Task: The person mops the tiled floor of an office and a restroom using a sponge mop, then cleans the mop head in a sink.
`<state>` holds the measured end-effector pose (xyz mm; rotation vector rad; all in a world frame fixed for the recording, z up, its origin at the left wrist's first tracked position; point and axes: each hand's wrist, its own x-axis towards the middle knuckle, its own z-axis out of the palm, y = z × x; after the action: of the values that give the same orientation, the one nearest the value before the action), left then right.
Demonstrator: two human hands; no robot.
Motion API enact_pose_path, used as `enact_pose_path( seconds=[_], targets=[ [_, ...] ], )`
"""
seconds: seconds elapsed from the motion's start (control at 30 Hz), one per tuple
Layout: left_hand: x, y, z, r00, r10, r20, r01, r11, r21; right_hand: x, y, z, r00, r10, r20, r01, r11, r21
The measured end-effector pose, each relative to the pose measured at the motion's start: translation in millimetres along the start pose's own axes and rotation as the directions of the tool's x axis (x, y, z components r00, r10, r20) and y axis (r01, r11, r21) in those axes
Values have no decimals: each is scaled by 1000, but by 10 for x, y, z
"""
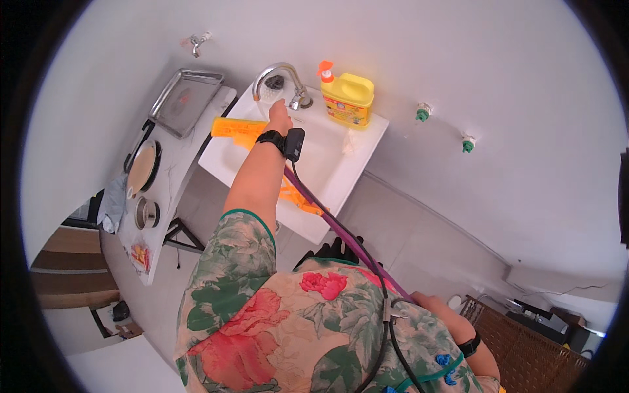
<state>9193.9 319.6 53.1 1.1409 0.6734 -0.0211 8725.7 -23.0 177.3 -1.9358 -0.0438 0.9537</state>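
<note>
While my left arm stretches out over the sink [357, 141], my left hand [280, 118] sits right under the curved tap [278, 71], fingers bunched and pointing up toward the spout; I cannot tell from this angle whether it grips anything or just touches the tap's mouth. A black strap with a small black box [294, 144] rings that wrist, and a purple cable [341, 229] runs back from it along my forearm to my chest. Just below and left of the hand, an orange tray [237, 128] lies across the left rim of the sink, partly hidden by my arm; another orange piece [303, 202] shows at the near edge of the basin, on the other side of the forearm. A yellow bottle [348, 99] with an orange cap stands on the back right corner of the sink, near the tap but apart from my hand. My right hand [429, 302] is low, by my hip, well apart from the sink; only its back shows, so I cannot tell how its fingers are set. A black band circles that wrist too. To the left of the sink, a counter [171, 171] carries a steel tray [187, 99], a round pan [143, 167] and a small pot [147, 213]. A wicker basket [517, 340] stands on the floor at the lower right.
</note>
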Motion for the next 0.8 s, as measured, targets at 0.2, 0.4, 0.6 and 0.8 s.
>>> enact_pose_path(
  seconds=[0.2, 0.4, 0.6, 0.8],
  targets=[
    [444, -89, 182, 992, 121, 29, -122, 992, 39, 142, -121, -132, 998, 46, 48, -45, 999, -27],
    [470, -138, 298, 989, 96, 115, -111, 985, 129, 276, -140, -226, 997, 54, 56, -55, 998, 15],
    [61, 29, -468, 729, 636, 254, -649, 522, 553, 334, -70, -172, 988, -149, -44, 142, 982, -127],
    [-853, -275, -1542, 527, 848, 57, -524, 271, 807, 264, 337, -157, 999, -7, -39, 10, 996, 86]
  ],
)
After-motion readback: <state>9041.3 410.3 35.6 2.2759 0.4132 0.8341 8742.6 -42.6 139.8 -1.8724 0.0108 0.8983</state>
